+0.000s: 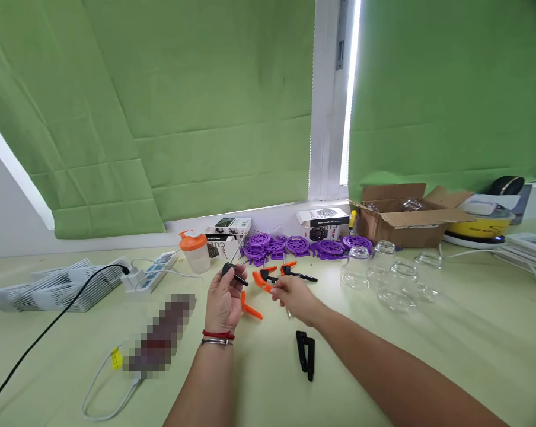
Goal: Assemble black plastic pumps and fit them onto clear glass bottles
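My left hand (221, 305) is closed around a black plastic part (233, 273) with a thin metal rod rising from it. Close by on the right, my right hand (297, 299) pinches an orange-and-black plastic piece (263, 281) by its near end. Just behind that hand lies another orange-and-black piece (297, 272) with a black arm. A loose orange part (251, 309) rests on the table between the hands. Two black strips (306, 356) lie together nearer to me. My fingers partly hide both held pieces.
Purple plastic discs (297, 245) and printed boxes (324, 224) line the back. An orange-lidded cup (195, 252) stands left, near a power strip (155, 273) with cables. Glass jars (402, 284) and an open cardboard box (405, 222) are on the right. A pixelated item (163, 338) lies front left.
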Motion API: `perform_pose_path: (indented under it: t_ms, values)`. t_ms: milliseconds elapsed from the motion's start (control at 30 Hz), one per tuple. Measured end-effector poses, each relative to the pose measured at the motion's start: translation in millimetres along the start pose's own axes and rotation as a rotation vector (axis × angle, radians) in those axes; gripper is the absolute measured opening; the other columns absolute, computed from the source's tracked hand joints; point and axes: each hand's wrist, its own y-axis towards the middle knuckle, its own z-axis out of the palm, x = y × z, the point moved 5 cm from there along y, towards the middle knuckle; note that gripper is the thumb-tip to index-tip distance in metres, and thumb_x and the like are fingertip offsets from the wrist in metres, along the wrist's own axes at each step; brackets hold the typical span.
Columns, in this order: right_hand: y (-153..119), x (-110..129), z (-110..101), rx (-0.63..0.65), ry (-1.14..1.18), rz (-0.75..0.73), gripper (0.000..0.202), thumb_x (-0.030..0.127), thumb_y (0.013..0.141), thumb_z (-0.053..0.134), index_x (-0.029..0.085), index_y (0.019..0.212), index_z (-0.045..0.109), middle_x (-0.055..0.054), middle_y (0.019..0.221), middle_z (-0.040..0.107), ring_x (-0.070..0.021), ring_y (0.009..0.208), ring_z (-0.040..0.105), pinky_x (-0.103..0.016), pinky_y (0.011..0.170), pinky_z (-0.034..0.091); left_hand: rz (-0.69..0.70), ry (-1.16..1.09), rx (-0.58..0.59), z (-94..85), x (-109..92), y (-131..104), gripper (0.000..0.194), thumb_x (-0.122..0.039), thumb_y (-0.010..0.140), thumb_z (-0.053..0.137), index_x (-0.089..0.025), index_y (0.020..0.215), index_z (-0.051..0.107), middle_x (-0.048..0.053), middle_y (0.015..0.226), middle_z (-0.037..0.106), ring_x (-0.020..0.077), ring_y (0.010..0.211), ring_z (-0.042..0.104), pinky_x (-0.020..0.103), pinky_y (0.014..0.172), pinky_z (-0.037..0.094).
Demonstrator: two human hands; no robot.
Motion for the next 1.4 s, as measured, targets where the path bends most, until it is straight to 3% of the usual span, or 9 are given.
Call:
perform_pose_path:
  t_ms: [100, 167, 267, 367, 667, 933, 1267, 1400]
  values:
    - [-19.2, -7.6, -46.8, 0.033, 0.627, -0.07, 0.022, 0.037, 0.082, 0.058, 0.017, 0.091, 0.055, 0.0, 0.066, 0.056, -0.0081, 0.05, 0.042, -0.021, 0.045, 0.026, -0.043, 0.117, 0.168, 14.9, 6.5, -14.0, 0.021, -0.016, 0.069, 0.07, -0.015, 0.088, 0.06, 0.005, 0.086, 0.069, 0.0143, 0.073, 0.066, 0.029, 0.073, 0.051]
    - [-35.6, -20.4, -72.8, 0.068, 0.904, -0.095, 0.032, 0.04, 0.079, 0.064, 0.021, 0.102, 0.054, 0.004, 0.063, 0.05, -0.0061, 0.046, 0.034, -0.02, 0.045, 0.021, -0.079, 0.206, 0.312, 27.7, 14.1, -28.0, 0.027, -0.019, 0.07, 0.071, -0.017, 0.094, 0.06, 0.004, 0.091, 0.068, 0.0116, 0.068, 0.063, 0.028, 0.071, 0.049]
    - [-57.0, -47.4, -95.6, 0.032, 1.141, -0.096, 0.028, 0.035, 0.074, 0.07, 0.02, 0.094, 0.056, 0.005, 0.062, 0.044, -0.0047, 0.047, 0.027, -0.021, 0.044, 0.015, -0.165, 0.323, 0.433, 40.3, 29.6, -48.8, 0.038, -0.019, 0.069, 0.072, -0.019, 0.104, 0.058, 0.006, 0.096, 0.067, 0.0109, 0.065, 0.06, 0.028, 0.068, 0.046]
    - [-67.7, -68.4, -99.6, -0.014, 1.244, -0.064, 0.025, 0.031, 0.072, 0.073, 0.018, 0.086, 0.057, 0.004, 0.063, 0.043, -0.0041, 0.048, 0.025, -0.021, 0.045, 0.013, -0.209, 0.423, 0.492, 45.9, 43.4, -62.5, 0.042, -0.02, 0.07, 0.072, -0.02, 0.109, 0.057, 0.005, 0.095, 0.066, 0.0114, 0.066, 0.059, 0.028, 0.069, 0.045]
    - [-65.5, -73.3, -84.8, 0.119, 1.143, -0.006, 0.03, 0.039, 0.074, 0.072, 0.018, 0.083, 0.052, 0.005, 0.059, 0.045, -0.0036, 0.046, 0.023, -0.022, 0.047, 0.009, -0.22, 0.546, 0.503, 44.2, 59.8, -66.3, 0.042, -0.023, 0.068, 0.074, -0.019, 0.107, 0.06, 0.005, 0.09, 0.067, 0.0145, 0.07, 0.061, 0.028, 0.072, 0.047]
    - [-68.8, -71.0, -73.1, 0.114, 0.997, -0.045, 0.036, 0.043, 0.069, 0.074, 0.017, 0.087, 0.057, 0.003, 0.058, 0.052, -0.0051, 0.048, 0.033, -0.024, 0.05, 0.014, -0.239, 0.595, 0.641, 56.8, 62.4, -84.4, 0.043, -0.017, 0.066, 0.076, -0.024, 0.105, 0.06, 0.006, 0.097, 0.065, 0.0209, 0.092, 0.064, 0.031, 0.08, 0.05]
    - [-69.5, -74.7, -61.6, 0.13, 1.005, -0.041, 0.031, 0.038, 0.068, 0.075, 0.016, 0.085, 0.061, 0.001, 0.059, 0.057, -0.0062, 0.049, 0.038, -0.024, 0.051, 0.019, -0.164, 0.63, 0.774, 59.7, 65.5, -94.6, 0.046, -0.018, 0.069, 0.074, -0.025, 0.113, 0.062, 0.008, 0.109, 0.064, 0.0238, 0.1, 0.059, 0.033, 0.084, 0.048]
    - [-71.6, -69.4, -61.6, 0.154, 0.909, -0.064, 0.024, 0.035, 0.07, 0.072, 0.015, 0.08, 0.063, 0.001, 0.059, 0.055, -0.0053, 0.049, 0.034, -0.025, 0.051, 0.018, -0.128, 0.701, 0.79, 61.5, 63.4, -96.1, 0.047, -0.02, 0.07, 0.073, -0.023, 0.116, 0.062, 0.009, 0.111, 0.064, 0.0245, 0.103, 0.057, 0.032, 0.086, 0.048]
